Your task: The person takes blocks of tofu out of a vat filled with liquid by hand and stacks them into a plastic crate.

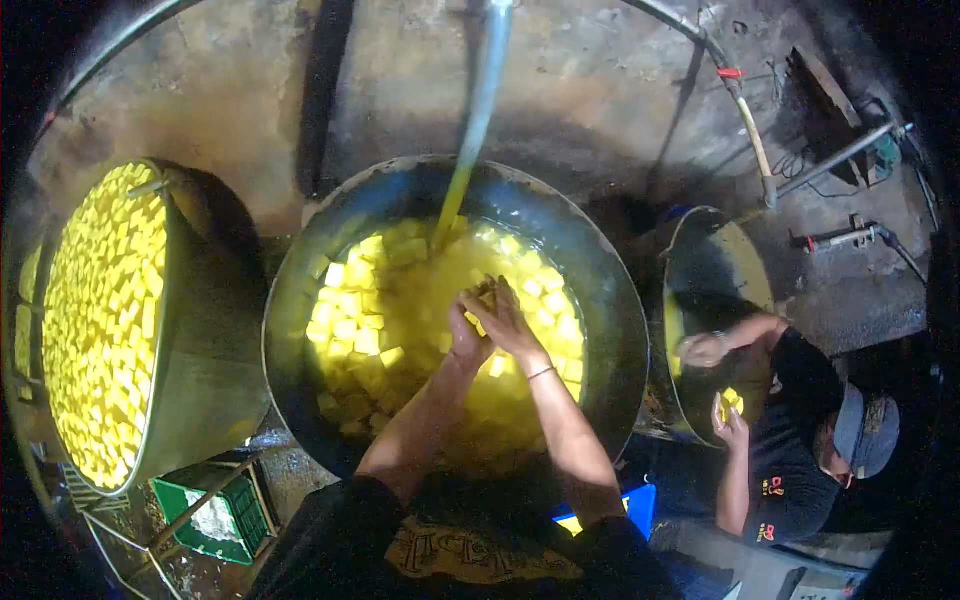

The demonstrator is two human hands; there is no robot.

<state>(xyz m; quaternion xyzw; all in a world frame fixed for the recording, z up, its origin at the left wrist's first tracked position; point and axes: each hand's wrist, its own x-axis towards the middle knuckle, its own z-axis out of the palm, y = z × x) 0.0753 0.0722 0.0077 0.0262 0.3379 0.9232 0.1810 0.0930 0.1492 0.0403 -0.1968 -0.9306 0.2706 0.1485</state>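
Note:
My left hand (469,330) and my right hand (509,322) are cupped together above the middle of a large round vat (281,330). Their fingers close around yellow tofu cubes (476,324), only a bit of which shows between the palms. A thin band circles my right wrist. Below them, cloudy yellow liquid (480,430) fills the vat. Many more tofu cubes (345,305) lie in it, bright on the left and right sides and dim toward the front.
A pale pipe (484,95) slants down into the vat. To the left stands a big tub (205,350) heaped with yellow cubes, with a green crate (245,510) below. At right, a co-worker (800,450) holds yellow pieces beside another vat (755,265).

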